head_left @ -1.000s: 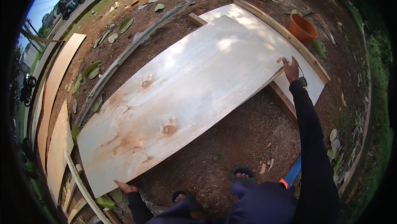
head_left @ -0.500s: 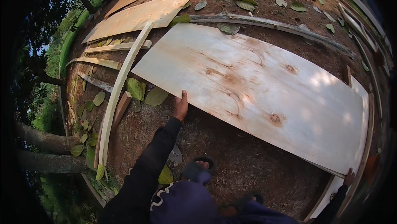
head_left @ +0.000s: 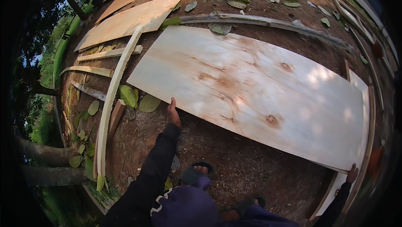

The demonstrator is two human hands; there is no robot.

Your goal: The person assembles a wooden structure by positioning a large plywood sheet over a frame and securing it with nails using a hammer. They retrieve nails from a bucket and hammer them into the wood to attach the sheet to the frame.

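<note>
A large pale plywood sheet (head_left: 251,97) with brown grain and dark knots lies across the middle, slanting down to the right. My left hand (head_left: 174,115) grips its near long edge toward the left end, thumb up against the edge and the other fingers mostly hidden. At the near right corner, my right hand (head_left: 353,173) has hold of the edge, its fingers partly seen. Beneath the sheet's right end, a white panel with a wooden frame (head_left: 370,130) sticks out.
A long pale timber strip (head_left: 114,88) and a short brown block (head_left: 116,116) lie to the left. Behind are another plywood sheet (head_left: 130,19) and a grey pole (head_left: 259,20). Large leaves (head_left: 149,103) dot the brown soil. My sandalled feet (head_left: 201,171) stand near the sheet.
The view has shifted slightly, so most surroundings sit further left in the picture. Both hands keep their places on the plywood sheet, which has moved little, if at all, against the ground.
</note>
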